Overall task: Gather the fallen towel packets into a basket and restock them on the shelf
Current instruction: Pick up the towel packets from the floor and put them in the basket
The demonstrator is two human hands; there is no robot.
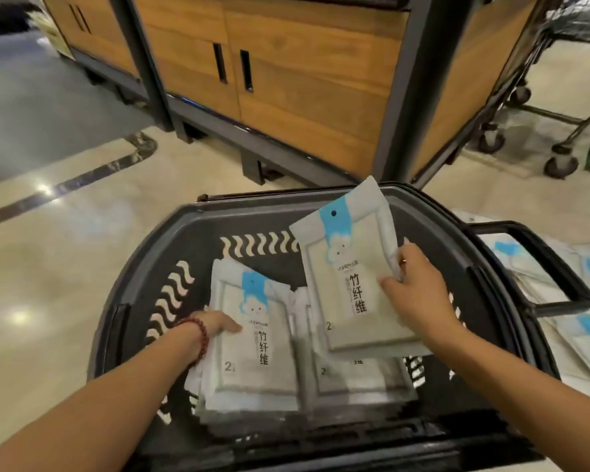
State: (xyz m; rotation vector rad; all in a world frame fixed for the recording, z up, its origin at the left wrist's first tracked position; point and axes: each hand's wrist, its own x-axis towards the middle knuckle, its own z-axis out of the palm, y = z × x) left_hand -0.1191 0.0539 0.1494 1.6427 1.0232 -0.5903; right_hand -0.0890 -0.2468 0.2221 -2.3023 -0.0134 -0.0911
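A dark plastic shopping basket [198, 229] stands on the floor in front of me. Inside lie two stacks of grey-white towel packets with blue labels, a left stack [252, 362] and a right stack [355, 379]. My right hand [419, 294] grips the right edge of a small bundle of packets [348, 277], tilted above the right stack. My left hand [217, 323], with a red bead bracelet on the wrist, rests on the left edge of the left stack; whether its fingers curl round the packets I cannot see. More fallen packets [579, 338] lie on the floor to the right of the basket.
A wooden display cabinet [286, 73] with a dark metal frame stands just beyond the basket. Wheeled metal trolleys [539, 137] are at the upper right. The basket's handle [539, 267] hangs over its right side. Glossy beige floor [48, 301] spreads to the left.
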